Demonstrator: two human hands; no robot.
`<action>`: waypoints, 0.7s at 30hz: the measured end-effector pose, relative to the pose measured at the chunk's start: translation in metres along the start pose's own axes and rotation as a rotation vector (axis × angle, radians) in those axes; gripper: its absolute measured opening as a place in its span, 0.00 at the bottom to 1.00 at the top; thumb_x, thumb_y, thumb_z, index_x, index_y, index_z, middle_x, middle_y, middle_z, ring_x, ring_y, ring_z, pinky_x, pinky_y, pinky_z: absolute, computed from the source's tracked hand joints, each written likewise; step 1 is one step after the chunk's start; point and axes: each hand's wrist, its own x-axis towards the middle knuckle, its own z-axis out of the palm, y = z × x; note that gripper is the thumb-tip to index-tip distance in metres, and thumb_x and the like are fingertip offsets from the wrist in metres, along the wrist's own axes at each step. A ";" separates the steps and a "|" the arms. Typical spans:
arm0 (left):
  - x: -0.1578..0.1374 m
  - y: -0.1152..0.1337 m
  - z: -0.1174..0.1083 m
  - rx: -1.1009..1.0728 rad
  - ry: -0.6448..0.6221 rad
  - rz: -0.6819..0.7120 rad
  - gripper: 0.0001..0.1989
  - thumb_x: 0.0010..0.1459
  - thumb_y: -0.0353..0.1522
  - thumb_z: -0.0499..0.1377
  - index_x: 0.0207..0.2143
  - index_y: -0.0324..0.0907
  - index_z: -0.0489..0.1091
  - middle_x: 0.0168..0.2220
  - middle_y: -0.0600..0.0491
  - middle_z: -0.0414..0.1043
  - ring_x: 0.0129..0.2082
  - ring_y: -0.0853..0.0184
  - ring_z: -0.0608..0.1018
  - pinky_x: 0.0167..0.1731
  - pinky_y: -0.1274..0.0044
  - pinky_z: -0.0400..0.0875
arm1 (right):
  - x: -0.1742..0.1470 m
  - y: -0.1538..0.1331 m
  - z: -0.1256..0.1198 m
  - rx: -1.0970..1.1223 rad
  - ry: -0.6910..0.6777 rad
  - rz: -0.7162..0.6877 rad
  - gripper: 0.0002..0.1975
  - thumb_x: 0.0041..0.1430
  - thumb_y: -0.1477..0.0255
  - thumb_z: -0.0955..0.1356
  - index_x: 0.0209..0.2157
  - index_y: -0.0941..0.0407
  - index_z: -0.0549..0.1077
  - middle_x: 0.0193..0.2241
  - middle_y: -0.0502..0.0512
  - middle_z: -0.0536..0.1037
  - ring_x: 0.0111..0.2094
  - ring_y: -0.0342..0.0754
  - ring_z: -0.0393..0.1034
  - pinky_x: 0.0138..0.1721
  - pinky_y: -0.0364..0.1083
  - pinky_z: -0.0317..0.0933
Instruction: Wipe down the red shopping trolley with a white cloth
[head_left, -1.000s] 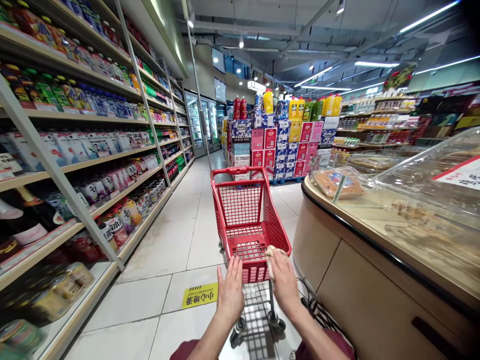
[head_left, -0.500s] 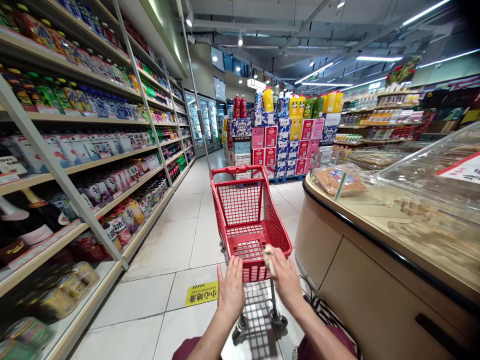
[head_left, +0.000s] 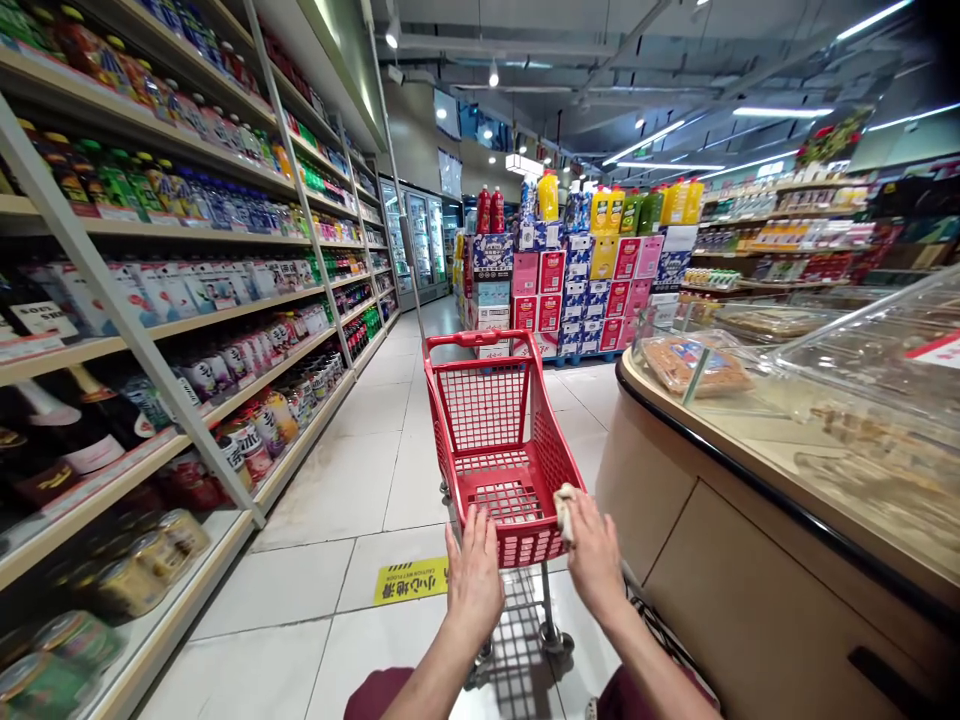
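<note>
The bare left hand (head_left: 476, 580) is laid over the near left corner of a single red plastic mesh shopping cart (head_left: 547, 440), its little finger spread apart, its thumb hidden. By the bare right hand (head_left: 596, 560) one crumpled cream cloth (head_left: 565, 512) is held against the near right corner, fingers clamped on it at the thumb side; since the earlier frame both have been shifted rightward along the rim. Of two near black wheels (head_left: 556, 638), the left is mostly hidden by the left forearm. One yellow floor sticker (head_left: 409, 580) is partly covered. Beyond, two red bottles (head_left: 490, 210) are stood on stacked cartons.
</note>
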 end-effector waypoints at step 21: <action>-0.019 -0.007 0.013 0.056 -0.006 0.019 0.35 0.46 0.24 0.45 0.59 0.37 0.43 0.62 0.51 0.41 0.61 0.61 0.42 0.56 0.56 0.38 | -0.009 0.012 0.016 0.125 0.108 -0.071 0.29 0.52 0.83 0.53 0.56 0.57 0.56 0.54 0.60 0.61 0.58 0.51 0.48 0.54 0.56 0.47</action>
